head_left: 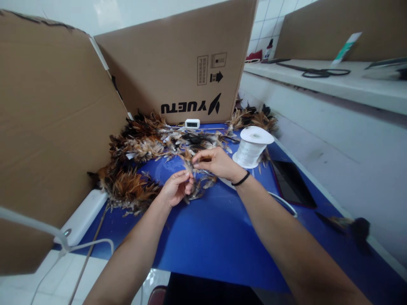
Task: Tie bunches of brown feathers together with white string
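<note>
My left hand point(178, 186) is closed in a pinch around the lower end of a small brown feather bunch point(188, 163). Just above it to the right, my right hand point(219, 163) has its thumb and fingers pressed together at the side of the same bunch. A black band point(241, 178) circles my right wrist. Below and behind the hands lie loose greyish-brown feathers point(199, 188). To the right of my right hand stands a spool of white ribbon or thread point(249, 152). How the fingertips meet the quills is too small to make out.
Piled brown and black feathers point(133, 186) line the left and back of the blue table point(203, 241). Cardboard panels point(159, 63) wall it in. A dark tablet point(292, 182) lies right, a white power strip point(84, 216) left, a small digital clock point(192, 123) behind. Scissors point(318, 72) rest on the ledge.
</note>
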`<state>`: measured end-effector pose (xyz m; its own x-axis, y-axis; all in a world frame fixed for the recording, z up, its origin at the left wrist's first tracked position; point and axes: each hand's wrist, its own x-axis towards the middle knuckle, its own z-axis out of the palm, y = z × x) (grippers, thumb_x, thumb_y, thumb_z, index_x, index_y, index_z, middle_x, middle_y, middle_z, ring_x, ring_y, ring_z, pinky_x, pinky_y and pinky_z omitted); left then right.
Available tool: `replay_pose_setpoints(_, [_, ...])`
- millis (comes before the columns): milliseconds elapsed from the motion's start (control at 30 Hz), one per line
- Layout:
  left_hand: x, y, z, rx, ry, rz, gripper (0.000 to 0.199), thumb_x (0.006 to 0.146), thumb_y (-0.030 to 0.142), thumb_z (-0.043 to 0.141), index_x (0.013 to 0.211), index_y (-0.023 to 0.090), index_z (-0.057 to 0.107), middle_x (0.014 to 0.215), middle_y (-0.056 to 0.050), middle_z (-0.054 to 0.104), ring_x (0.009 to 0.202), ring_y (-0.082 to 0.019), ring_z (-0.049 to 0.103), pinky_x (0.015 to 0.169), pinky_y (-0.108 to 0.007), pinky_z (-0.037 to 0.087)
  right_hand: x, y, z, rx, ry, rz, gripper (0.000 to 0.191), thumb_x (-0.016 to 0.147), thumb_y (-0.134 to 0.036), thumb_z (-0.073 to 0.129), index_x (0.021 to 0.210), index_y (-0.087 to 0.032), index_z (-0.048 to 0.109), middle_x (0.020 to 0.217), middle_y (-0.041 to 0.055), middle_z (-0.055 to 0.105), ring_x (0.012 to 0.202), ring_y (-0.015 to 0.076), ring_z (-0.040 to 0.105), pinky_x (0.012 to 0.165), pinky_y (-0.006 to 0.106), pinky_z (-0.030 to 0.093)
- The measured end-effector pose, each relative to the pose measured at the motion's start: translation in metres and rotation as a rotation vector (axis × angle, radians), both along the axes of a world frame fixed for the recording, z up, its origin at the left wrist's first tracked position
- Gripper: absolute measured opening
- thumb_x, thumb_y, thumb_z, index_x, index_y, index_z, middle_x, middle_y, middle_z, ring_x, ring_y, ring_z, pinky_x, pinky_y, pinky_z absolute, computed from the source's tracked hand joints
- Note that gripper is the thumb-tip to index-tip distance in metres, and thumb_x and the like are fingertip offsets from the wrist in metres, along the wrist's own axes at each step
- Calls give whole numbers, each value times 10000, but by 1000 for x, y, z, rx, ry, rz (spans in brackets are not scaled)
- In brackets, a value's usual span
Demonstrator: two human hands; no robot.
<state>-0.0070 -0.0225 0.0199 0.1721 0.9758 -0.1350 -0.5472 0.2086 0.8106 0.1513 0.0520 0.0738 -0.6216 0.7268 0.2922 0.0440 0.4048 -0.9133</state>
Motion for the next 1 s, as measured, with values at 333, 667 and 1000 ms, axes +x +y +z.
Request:
replay_pose_setpoints(333, [0,0,-1,-9,2,-25,180,668,223,724,721,97,606,577,-3,545,399,-36,429,371,-157,329,1,0,-1,-19,-9,45,106,643,-235,676,721,-163,684,725,14,682,675,127,613,700,280,503])
replay_pose_setpoints(667, [-2,0,-5,11,4,-61,176,674,227,726,715,93,619,571,-9,551,400,-32,427,382,-153,332,3,0,1,55,-19,87,102,655,-270,688,687,-173,693,749,12,694,711,134,622,722,271,506])
replay_pose_setpoints(1000, [3,-1,-1,177,251,112,227,694,341,711,694,135,614,511,23,522,383,-65,460,393,-190,361,5,-2,6,23,3,37,262,663,-195,681,921,-165,654,835,29,687,735,130,623,707,275,504])
